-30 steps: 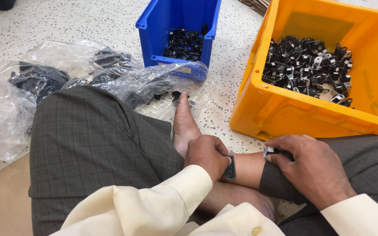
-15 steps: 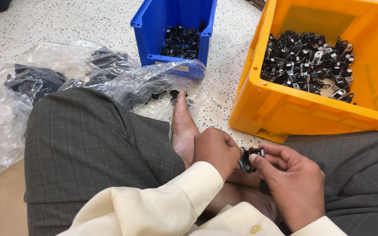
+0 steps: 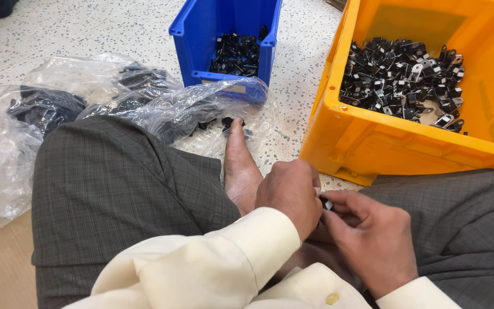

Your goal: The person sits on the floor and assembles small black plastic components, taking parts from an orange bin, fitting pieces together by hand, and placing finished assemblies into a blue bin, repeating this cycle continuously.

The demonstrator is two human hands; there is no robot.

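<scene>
you're mid-assembly, it seems: left hand (image 3: 290,191) and right hand (image 3: 373,240) pinched shut together on a small black clip (image 3: 327,203) above your lap; next likely calls for a firm, aligned press.

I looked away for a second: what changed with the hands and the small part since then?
The hands closed together over the lap: the left hand now meets the right hand, and both pinch the small part, which the right hand held alone before. The orange bin, blue bin and plastic bags stayed put.
</scene>
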